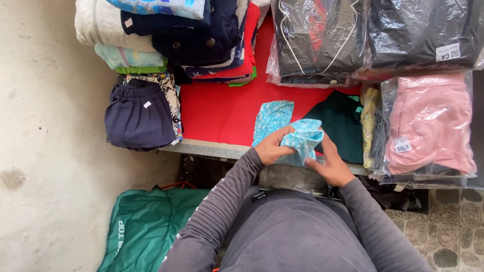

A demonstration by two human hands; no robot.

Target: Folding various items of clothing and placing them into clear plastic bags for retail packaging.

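A turquoise cloth [302,141] with a pale print sits against a plain red table cover [217,108]. Nearby lie a navy pleated skirt [138,116], a pink bagged garment [428,126] and a green bag [146,226].

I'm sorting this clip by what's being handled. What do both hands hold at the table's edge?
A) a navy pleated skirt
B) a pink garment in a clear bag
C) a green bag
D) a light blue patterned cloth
D: the left hand and right hand both grip the light blue patterned cloth; the bagged pink garment and navy pleated skirt lie untouched.
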